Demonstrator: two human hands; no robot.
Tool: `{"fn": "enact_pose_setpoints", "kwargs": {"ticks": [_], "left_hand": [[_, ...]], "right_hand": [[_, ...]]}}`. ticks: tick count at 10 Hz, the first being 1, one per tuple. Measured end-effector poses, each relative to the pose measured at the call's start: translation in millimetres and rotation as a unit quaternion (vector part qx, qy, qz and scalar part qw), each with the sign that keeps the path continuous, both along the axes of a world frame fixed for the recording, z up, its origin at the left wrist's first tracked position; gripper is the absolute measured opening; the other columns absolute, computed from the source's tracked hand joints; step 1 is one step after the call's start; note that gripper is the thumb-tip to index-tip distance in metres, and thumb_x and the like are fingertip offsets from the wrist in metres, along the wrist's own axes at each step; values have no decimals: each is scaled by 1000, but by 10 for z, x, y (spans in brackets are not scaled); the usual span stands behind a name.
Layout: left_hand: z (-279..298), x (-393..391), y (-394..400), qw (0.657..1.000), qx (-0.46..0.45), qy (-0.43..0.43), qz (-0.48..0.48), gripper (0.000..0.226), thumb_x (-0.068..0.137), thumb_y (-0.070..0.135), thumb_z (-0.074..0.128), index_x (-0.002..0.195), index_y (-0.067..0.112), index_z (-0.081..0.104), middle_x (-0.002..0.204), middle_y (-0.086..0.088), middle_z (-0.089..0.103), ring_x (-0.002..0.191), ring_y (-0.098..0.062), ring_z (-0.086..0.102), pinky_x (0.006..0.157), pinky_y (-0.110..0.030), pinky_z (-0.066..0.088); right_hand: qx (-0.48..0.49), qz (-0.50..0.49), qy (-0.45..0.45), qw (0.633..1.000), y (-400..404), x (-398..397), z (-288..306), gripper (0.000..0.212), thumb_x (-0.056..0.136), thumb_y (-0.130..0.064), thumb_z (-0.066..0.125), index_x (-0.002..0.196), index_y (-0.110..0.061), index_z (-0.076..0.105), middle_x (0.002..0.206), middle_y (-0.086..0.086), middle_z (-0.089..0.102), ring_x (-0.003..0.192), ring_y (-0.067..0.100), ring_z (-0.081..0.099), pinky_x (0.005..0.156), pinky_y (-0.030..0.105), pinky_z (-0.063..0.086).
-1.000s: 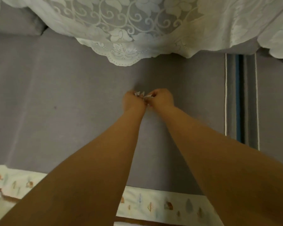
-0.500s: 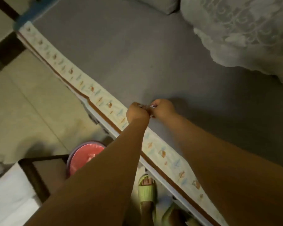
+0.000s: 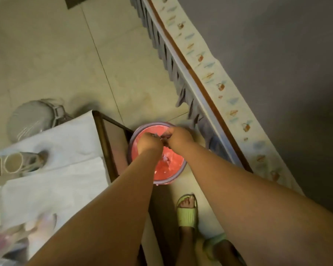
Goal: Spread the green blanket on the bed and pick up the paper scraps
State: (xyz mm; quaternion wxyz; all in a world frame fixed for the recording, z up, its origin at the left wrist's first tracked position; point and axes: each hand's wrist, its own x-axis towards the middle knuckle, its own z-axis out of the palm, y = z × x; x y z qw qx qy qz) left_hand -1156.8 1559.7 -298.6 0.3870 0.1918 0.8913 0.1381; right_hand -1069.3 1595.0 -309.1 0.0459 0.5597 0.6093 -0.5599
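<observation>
Both my hands hover over a round bin (image 3: 176,174) with a pink liner, which stands on the floor beside the bed. My left hand (image 3: 149,144) and my right hand (image 3: 181,139) are curled, knuckles close together, pinching small paper scraps (image 3: 161,136) between them; blur hides the details. More pale scraps (image 3: 166,159) lie inside the bin. The bed's grey-green blanket (image 3: 277,64) lies flat on the right, with a patterned sheet border (image 3: 210,73) along its edge.
A dark wooden bedside table (image 3: 104,135) covered by a white cloth (image 3: 56,169) stands left of the bin, with a cup (image 3: 13,162) on it. A grey fan (image 3: 31,118) sits on the tiled floor. My feet in green slippers (image 3: 186,212) stand below the bin.
The view swung from the bed down to the floor. Both hands travelled together from the blanket, over the bed's edge, to above the pink bin, still pinching the scraps.
</observation>
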Motion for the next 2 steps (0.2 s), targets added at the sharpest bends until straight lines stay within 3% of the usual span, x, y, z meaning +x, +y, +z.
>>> {"fn": "enact_pose_setpoints", "kwargs": {"ticks": [1,2], "left_hand": [[-154,-196,-172,993,-31,22,-110,49,95,14,52,143,10,39,146,-12,44,133,-26,43,93,-25,42],[-211,-287,-221,992,-63,-3,-108,55,96,9,48,148,13,29,148,-13,40,133,-29,43,96,-28,41]], "right_hand": [[-13,26,-5,1000,-141,-182,-151,41,96,-9,53,137,-9,54,139,12,55,127,28,52,108,31,39],[-17,-29,-7,999,-207,-276,-279,38,101,-11,42,137,-13,55,141,9,54,127,28,51,105,29,37]]}}
